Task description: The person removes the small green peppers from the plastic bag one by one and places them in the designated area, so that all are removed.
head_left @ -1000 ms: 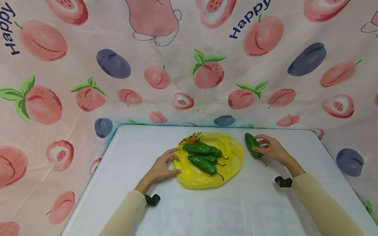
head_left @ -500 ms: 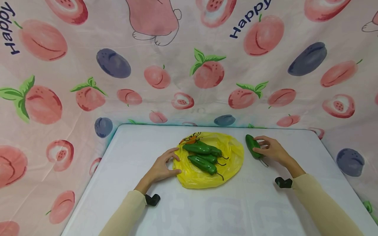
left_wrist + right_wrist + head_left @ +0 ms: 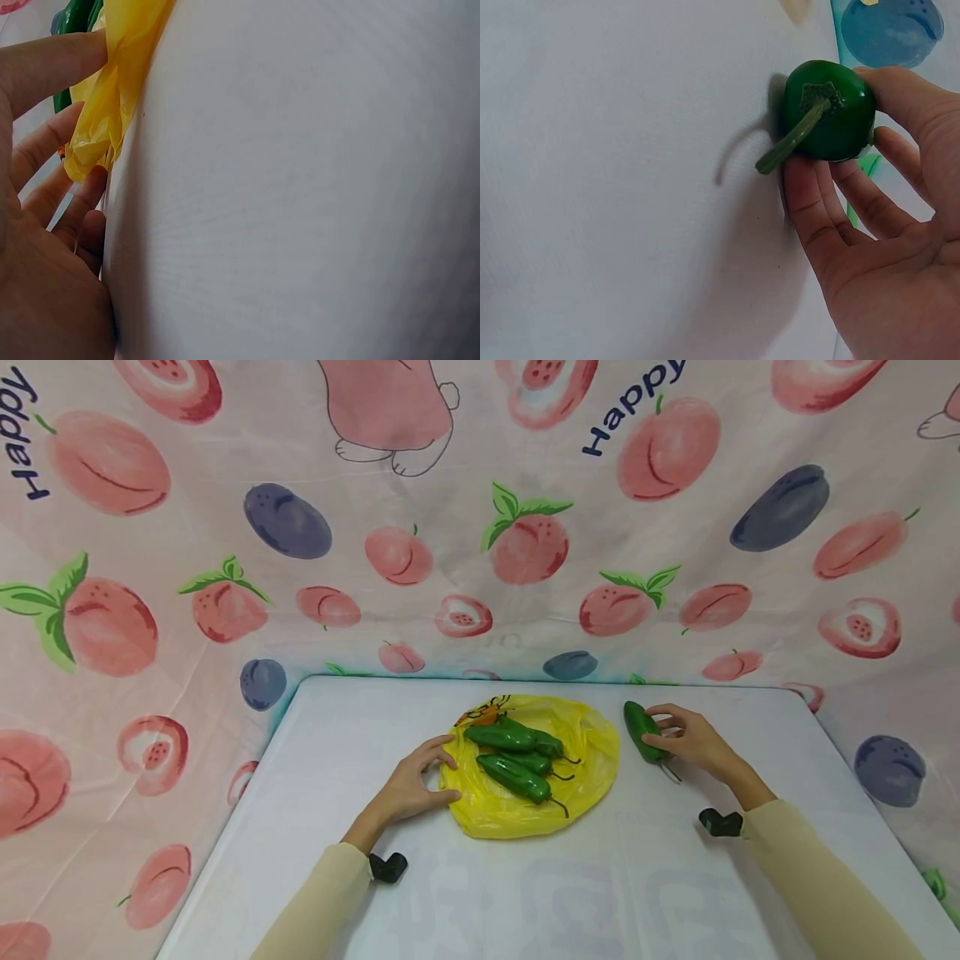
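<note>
Yellow plastic bag (image 3: 588, 768) lies on the white table (image 3: 555, 893), with several green peppers (image 3: 516, 779) grouped within its rim. Left hand (image 3: 407, 783): thumb and fingers spread apart, touching the bag's left edge. Right hand (image 3: 692, 743): thumb and fingers clamped on a single pepper (image 3: 639, 728), outside the bag, near its right side.

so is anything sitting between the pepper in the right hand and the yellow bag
Nothing visible: only a strip of white table shows between the green pepper in the right hand and the yellow bag. The left hand touches the bag's opposite edge.
</note>
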A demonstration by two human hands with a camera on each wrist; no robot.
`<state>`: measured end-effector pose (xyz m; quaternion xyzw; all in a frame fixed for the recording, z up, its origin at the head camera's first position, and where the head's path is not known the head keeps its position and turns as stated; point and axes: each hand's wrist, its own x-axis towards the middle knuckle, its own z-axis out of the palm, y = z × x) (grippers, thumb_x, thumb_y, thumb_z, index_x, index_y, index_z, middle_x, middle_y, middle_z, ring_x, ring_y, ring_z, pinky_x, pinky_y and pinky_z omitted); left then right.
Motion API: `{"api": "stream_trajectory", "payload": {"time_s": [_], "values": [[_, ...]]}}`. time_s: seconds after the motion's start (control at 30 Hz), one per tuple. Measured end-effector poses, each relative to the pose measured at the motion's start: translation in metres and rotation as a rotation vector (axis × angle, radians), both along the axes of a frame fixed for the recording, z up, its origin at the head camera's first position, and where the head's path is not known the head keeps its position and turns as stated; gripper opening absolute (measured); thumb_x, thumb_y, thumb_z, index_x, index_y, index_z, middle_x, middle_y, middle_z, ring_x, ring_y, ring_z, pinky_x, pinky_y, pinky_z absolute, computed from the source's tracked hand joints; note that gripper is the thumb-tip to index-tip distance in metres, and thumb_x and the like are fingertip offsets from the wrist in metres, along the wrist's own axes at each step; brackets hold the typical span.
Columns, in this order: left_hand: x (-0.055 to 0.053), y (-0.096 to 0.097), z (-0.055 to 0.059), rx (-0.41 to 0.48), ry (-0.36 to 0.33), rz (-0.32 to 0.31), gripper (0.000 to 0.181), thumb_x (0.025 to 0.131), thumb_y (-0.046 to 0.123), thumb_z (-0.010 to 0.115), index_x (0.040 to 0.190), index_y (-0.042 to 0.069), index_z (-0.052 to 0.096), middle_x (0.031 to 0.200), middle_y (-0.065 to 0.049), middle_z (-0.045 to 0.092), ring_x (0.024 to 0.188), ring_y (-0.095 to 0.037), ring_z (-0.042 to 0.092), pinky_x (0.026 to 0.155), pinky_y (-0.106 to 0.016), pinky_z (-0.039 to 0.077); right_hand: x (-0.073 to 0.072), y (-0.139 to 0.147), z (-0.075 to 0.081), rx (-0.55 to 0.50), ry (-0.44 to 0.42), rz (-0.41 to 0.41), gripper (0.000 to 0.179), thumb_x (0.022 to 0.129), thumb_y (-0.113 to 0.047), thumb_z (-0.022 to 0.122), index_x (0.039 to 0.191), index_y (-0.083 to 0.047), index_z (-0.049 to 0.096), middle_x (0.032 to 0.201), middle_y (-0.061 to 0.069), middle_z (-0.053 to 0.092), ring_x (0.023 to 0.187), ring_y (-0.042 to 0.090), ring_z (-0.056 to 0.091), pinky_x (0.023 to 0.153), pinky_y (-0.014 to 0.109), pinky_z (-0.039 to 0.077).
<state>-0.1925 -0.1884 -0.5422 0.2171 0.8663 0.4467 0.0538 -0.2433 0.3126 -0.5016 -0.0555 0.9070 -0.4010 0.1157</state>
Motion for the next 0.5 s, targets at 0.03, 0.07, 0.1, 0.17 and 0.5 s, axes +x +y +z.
{"api": "stream_trajectory", "payload": {"time_s": [0.03,0.07,0.1,0.17,0.5], "values": [[0.0000,0.0001,0.0003,0.002,-0.002,-0.001,0.036,0.081,0.030,0.089,0.107,0.022,0.066,0.161,0.000,0.041,0.151,-0.029,0.034,0.115,-0.057,0.038,0.0002,0.0000,0.0003,-0.001,0.000,0.003,0.062,0.096,-0.035,0.074,0.147,-0.008,0.050,0.137,0.031,0.055,0.119,0.045,0.056,0.091,0.047,0.059],[-0.0001,0.0001,0.0004,0.005,-0.003,-0.001,0.036,0.081,0.030,0.089,0.107,0.022,0.066,0.161,0.000,0.041,0.151,-0.029,0.033,0.115,-0.058,0.038,0.0002,-0.0001,0.0005,-0.002,-0.001,0.004,0.062,0.096,-0.035,0.074,0.147,-0.008,0.050,0.137,0.031,0.055,0.119,0.045,0.056,0.091,0.048,0.059],[-0.0002,0.0002,0.0004,0.005,-0.004,-0.001,0.036,0.081,0.029,0.089,0.107,0.022,0.066,0.161,0.000,0.041,0.151,-0.029,0.033,0.115,-0.058,0.038,-0.0001,0.0002,0.0006,-0.002,-0.002,0.006,0.063,0.096,-0.036,0.074,0.147,-0.008,0.049,0.137,0.031,0.055,0.119,0.045,0.056,0.091,0.047,0.059],[-0.0006,0.0002,0.0002,0.007,-0.006,-0.003,0.036,0.081,0.029,0.089,0.107,0.021,0.066,0.161,0.001,0.041,0.151,-0.029,0.034,0.115,-0.058,0.038,-0.0005,0.0006,0.0003,-0.002,-0.003,0.006,0.063,0.096,-0.036,0.074,0.147,-0.008,0.049,0.137,0.031,0.055,0.119,0.045,0.056,0.091,0.047,0.059],[-0.0002,-0.0001,-0.0008,0.008,-0.001,-0.007,0.036,0.081,0.029,0.089,0.108,0.021,0.066,0.161,-0.001,0.041,0.151,-0.029,0.033,0.116,-0.057,0.037,-0.0048,0.0009,0.0067,0.033,0.021,0.076,0.058,0.096,-0.031,0.075,0.143,-0.005,0.052,0.133,0.032,0.058,0.117,0.046,0.059,0.091,0.048,0.059]]}}
